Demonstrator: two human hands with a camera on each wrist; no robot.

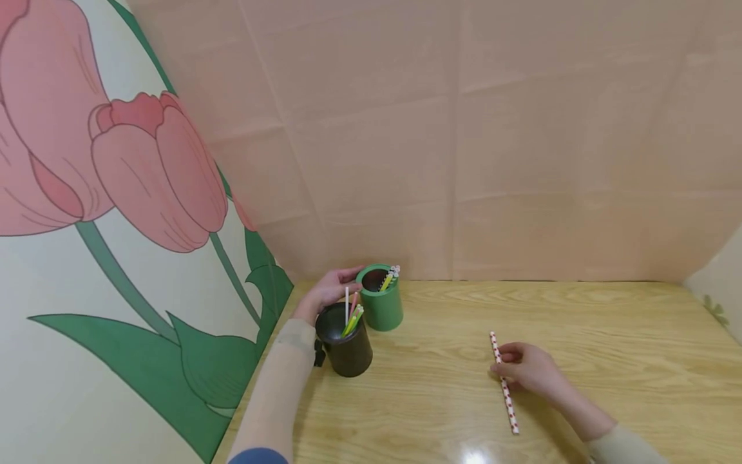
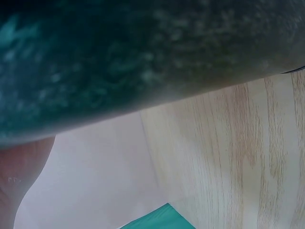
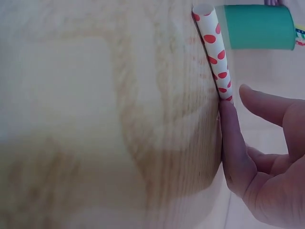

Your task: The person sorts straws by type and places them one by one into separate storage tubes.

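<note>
A white paper straw with red dots point(image 1: 510, 406) slants low over the wooden table at the right. My right hand point(image 1: 533, 370) holds it near its middle with thumb and fingers; in the right wrist view a finger covers part of the straw point(image 3: 217, 52). At the left, my left hand point(image 1: 330, 290) grips the side of a green cup point(image 1: 385, 310) near its rim. Several patterned straws point(image 1: 390, 278) lean inside that cup. In front of it stands a black cup point(image 1: 350, 351) with several straws point(image 1: 352, 319), partly hiding the left wrist.
The wooden table point(image 1: 435, 386) meets a pinkish-beige cloth backdrop point(image 1: 522, 161) at its far edge. A wall painted with tulips point(image 1: 156, 174) borders the left side, close to the left forearm. The black cup stands right beside that forearm.
</note>
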